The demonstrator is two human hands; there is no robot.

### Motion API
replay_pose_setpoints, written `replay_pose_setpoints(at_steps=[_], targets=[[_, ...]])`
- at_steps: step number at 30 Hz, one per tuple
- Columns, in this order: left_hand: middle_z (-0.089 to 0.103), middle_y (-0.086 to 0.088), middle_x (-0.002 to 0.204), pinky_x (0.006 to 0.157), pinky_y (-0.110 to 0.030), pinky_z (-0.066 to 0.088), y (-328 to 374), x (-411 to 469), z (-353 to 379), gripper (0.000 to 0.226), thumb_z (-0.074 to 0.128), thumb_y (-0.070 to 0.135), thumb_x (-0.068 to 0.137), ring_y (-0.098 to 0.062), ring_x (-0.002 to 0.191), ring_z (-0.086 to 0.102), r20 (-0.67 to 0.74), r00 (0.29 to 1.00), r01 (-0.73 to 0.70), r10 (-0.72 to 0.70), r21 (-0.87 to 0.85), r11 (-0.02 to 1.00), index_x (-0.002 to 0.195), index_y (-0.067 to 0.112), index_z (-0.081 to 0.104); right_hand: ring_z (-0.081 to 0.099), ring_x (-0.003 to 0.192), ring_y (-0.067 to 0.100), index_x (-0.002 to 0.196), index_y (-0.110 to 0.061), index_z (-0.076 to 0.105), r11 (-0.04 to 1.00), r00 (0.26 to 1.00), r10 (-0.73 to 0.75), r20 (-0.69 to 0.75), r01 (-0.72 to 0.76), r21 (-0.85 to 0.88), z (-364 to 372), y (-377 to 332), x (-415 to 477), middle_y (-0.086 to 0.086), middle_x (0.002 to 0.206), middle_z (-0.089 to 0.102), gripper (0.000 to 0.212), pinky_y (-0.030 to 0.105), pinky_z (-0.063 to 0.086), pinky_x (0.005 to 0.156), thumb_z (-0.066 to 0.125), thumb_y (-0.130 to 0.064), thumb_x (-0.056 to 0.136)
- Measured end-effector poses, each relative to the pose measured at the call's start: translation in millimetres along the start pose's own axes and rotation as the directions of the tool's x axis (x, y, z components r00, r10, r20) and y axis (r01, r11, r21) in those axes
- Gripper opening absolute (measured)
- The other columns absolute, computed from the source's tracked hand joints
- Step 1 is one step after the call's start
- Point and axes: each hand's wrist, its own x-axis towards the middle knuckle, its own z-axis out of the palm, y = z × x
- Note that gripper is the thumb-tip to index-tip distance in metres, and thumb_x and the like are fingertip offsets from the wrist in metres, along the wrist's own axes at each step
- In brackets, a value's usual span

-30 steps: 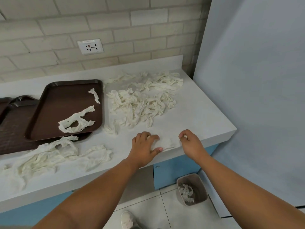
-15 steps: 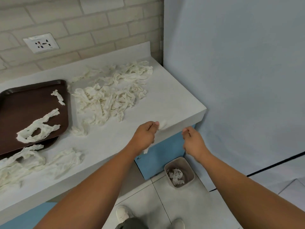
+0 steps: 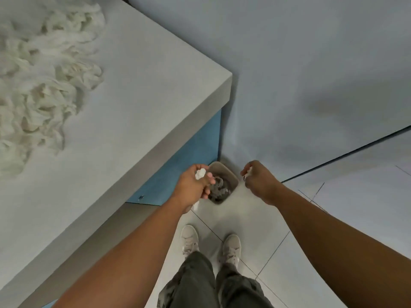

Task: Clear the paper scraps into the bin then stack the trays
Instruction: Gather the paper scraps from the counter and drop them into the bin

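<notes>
Clutching paper scraps (image 3: 200, 173), left hand (image 3: 195, 185) and right hand (image 3: 258, 181) are held flanking the lower-centre bin (image 3: 222, 166), left overlapping it.

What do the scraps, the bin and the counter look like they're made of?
The scraps: soft, tissue-like paper, matte off-white, crumpled and twisted into limp strips. The bin: probably plastic, smooth beige with rounded corners, though it is too small to be sure. The counter: a hard, matte, pale grey slab with crisp edges, perhaps laminate or solid surface.
</notes>
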Motion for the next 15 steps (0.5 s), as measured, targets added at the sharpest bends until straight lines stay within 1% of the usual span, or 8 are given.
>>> replay_pose_setpoints(at_steps=[1, 3, 5, 7, 11, 13, 14, 15], targets=[[0.066, -0.007, 0.075, 0.044, -0.024, 0.038, -11.2, 13.6, 3.3, 0.007, 0.061, 0.020, 0.098, -0.014, 0.047, 0.045, 0.011, 1.000, 0.021, -0.021, 0.025, 0.999, 0.102, 0.014, 0.060, 0.054, 0.072, 0.024, 0.097, -0.014, 0.055, 1.000, 1.000, 0.012, -0.008, -0.012, 0.007, 3.7, 12.2, 12.7, 0.015, 0.095, 0.062, 0.020, 0.030, 0.041, 0.054, 0.047, -0.001, 0.085], [0.054, -0.005, 0.066, 0.043, -0.023, 0.031, -33.0, 40.8, 10.1, 0.025, 0.064, 0.040, 0.095, -0.013, 0.045, 0.038, 0.010, 0.995, 0.094, -0.096, 0.127, 0.987, 0.084, 0.018, 0.063, 0.059, 0.077, 0.028, 0.091, -0.018, 0.055, 0.999, 0.999, 0.043, -0.006, -0.043, 0.019, 13.0, 37.3, 37.7, 0.015, 0.096, 0.065, 0.023, 0.035, 0.045, 0.059, 0.044, 0.000, 0.083], [0.049, -0.003, 0.063, 0.045, -0.025, 0.031, -56.5, 72.8, 15.3, 0.047, 0.059, 0.064, 0.087, -0.015, 0.047, 0.038, -0.017, 0.986, 0.162, -0.163, 0.238, 0.958, 0.067, 0.022, 0.057, 0.063, 0.075, 0.029, 0.089, -0.016, 0.054, 0.996, 0.996, 0.084, 0.017, -0.084, 0.035, 25.3, 59.0, 62.7, 0.013, 0.088, 0.065, 0.026, 0.037, 0.048, 0.061, 0.040, 0.005, 0.084], [0.047, -0.003, 0.063, 0.047, -0.027, 0.031, -83.4, 104.3, 20.7, 0.059, 0.049, 0.081, 0.078, -0.017, 0.052, 0.038, -0.032, 0.970, 0.236, -0.239, 0.328, 0.915, 0.062, 0.025, 0.053, 0.063, 0.069, 0.028, 0.089, -0.017, 0.052, 0.991, 0.991, 0.122, 0.046, -0.124, 0.045, 41.4, 80.5, 85.3, 0.013, 0.082, 0.063, 0.029, 0.035, 0.047, 0.059, 0.034, 0.006, 0.085], [0.035, 0.000, 0.061, 0.050, -0.031, 0.022, -137.6, 161.3, 31.8, 0.062, 0.042, 0.079, 0.084, -0.015, 0.050, 0.028, -0.013, 0.913, 0.395, -0.407, 0.270, 0.878, 0.058, 0.023, 0.042, 0.052, 0.067, 0.025, 0.075, -0.023, 0.055, 0.991, 0.991, 0.126, 0.055, -0.128, 0.045, 72.7, 128.5, 132.4, 0.010, 0.080, 0.056, 0.035, 0.031, 0.040, 0.056, 0.036, 0.003, 0.086], [0.057, -0.014, 0.068, 0.057, -0.036, 0.043, -167.6, 190.4, 35.8, 0.068, 0.042, 0.078, 0.083, -0.027, 0.056, 0.054, -0.073, 0.908, 0.413, -0.413, 0.327, 0.850, 0.069, 0.014, 0.061, 0.045, 0.061, 0.016, 0.071, -0.027, 0.053, 0.985, 0.990, 0.134, 0.044, -0.139, 0.107, 83.8, 149.0, 151.1, -0.003, 0.069, 0.051, 0.033, 0.024, 0.035, 0.053, 0.043, -0.004, 0.093], [0.067, -0.024, 0.089, 0.074, -0.045, 0.054, -183.7, 204.2, 37.7, 0.077, 0.042, 0.077, 0.080, -0.037, 0.076, 0.066, -0.128, 0.908, 0.417, -0.398, 0.360, 0.835, 0.090, 0.006, 0.068, 0.042, 0.058, 0.011, 0.069, -0.029, 0.051, 0.975, 0.988, 0.151, 0.034, -0.154, 0.157, 88.6, 158.6, 159.8, -0.011, 0.063, 0.047, 0.032, 0.022, 0.033, 0.052, 0.047, -0.011, 0.095], [0.066, -0.027, 0.107, 0.087, -0.053, 0.053, -197.0, 216.8, 41.5, 0.084, 0.041, 0.077, 0.078, -0.042, 0.092, 0.067, -0.181, 0.901, 0.434, -0.394, 0.376, 0.819, 0.108, 0.002, 0.065, 0.040, 0.056, 0.008, 0.066, -0.031, 0.050, 0.967, 0.986, 0.166, 0.019, -0.166, 0.195, 92.3, 168.5, 168.5, -0.017, 0.057, 0.044, 0.032, 0.021, 0.031, 0.053, 0.050, -0.018, 0.096]])
